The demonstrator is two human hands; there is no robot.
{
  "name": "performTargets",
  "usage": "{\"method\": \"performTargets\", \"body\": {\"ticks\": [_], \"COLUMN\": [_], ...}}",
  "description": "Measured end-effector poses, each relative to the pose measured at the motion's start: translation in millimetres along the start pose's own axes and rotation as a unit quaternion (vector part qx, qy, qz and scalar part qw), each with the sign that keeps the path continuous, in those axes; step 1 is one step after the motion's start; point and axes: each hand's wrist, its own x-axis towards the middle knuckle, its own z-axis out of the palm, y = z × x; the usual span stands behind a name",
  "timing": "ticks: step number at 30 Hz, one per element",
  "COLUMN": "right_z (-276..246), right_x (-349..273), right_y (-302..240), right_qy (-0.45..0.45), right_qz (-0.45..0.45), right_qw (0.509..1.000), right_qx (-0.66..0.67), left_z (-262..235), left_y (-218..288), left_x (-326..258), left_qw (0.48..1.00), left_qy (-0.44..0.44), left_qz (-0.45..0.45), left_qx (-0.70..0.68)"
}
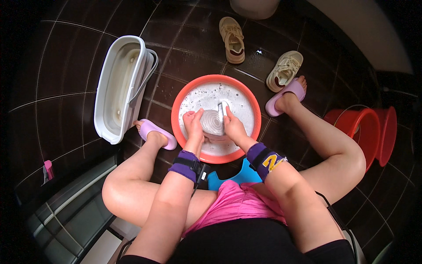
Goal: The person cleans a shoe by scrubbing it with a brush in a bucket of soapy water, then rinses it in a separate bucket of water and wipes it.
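Over the soapy red basin (pixel 180 99), left hand (pixel 193 124) closed around a grey shoe sole (pixel 212 122) for steadying, right hand (pixel 233 126) clamped on a brush (pixel 223 108), scrubbing; two beige sneakers (pixel 232 38) parked beyond, waiting.

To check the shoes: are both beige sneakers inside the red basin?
No, both beige sneakers lie on the dark tiled floor beyond the red basin.

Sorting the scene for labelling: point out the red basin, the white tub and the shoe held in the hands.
red basin (pixel 180 99), head view, left rim.
white tub (pixel 105 83), head view, left wall.
shoe (pixel 212 122), head view, ribbed sole.
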Motion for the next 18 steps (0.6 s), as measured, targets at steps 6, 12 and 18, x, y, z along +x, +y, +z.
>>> {"method": "performTargets", "body": {"ticks": [6,12,18], "right_z": [12.2,-5.4,-27.9], "right_x": [-56.4,-4.7,16.6], "right_y": [16.2,8.1,45.8], "right_qy": [-0.032,-0.059,-0.031], "right_qz": [-0.041,0.018,-0.014], "right_qw": [0.997,0.998,0.986], "right_qx": [0.055,0.008,-0.161], "left_z": [-13.0,-7.2,-7.9], "left_y": [-1.9,-7.7,30.5], "left_x": [9.4,12.1,-46.1], "left_qw": [0.999,0.999,0.940], "left_qy": [0.025,-0.022,-0.160], "left_qz": [0.008,0.038,-0.199], "left_qx": [-0.031,-0.010,0.227]}}
